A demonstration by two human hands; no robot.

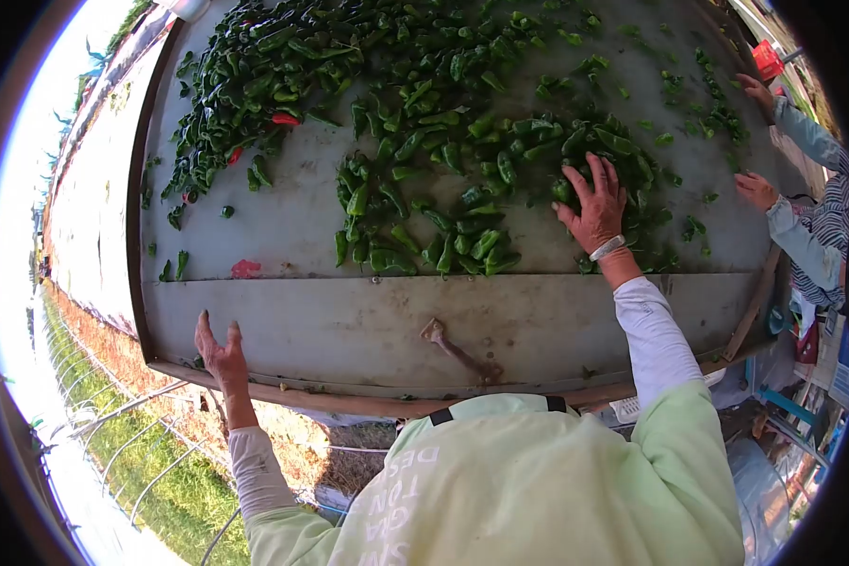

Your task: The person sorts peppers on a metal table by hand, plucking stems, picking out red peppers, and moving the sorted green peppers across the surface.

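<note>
Many green peppers lie spread over a grey metal sorting table, with a few red ones among them at the left. My right hand rests on a heap of green peppers at the right middle, fingers spread, a band around the wrist. Whether its fingertips grip any single pepper I cannot see. Over the table's near left corner is my left hand, its fingers apart and nothing in it. A small dark green piece lies just beside it.
Another person's two hands reach over the table's right edge near scattered small peppers. A wooden rail borders the near side. A red object stands at the far right corner. Metal hoops and grass lie outside at lower left.
</note>
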